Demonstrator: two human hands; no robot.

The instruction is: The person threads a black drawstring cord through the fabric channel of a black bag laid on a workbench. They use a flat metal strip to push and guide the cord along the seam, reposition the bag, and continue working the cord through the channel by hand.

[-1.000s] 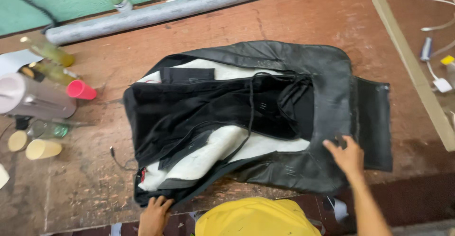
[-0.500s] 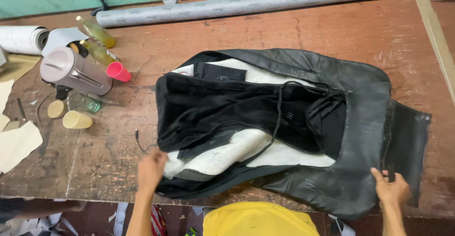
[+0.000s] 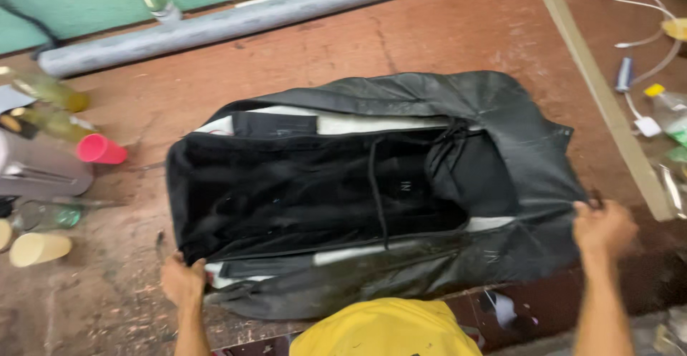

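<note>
Both hands, left hand [image 3: 183, 281] and right hand [image 3: 603, 228], fingers closed on black bag [image 3: 372, 191], near pink cup [image 3: 100, 149] at left.

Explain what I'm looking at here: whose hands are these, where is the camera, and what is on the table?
There is no machine: a person works with bare hands. The one picture comes from a camera on their head, looking down; the yellow cap at the bottom is part of that person. On the worn brown table lies a black leather piece with white lining. The left hand grips its near left corner, the right hand its right edge. At the left stand bottles, a pink cap and a grey roll.
</note>
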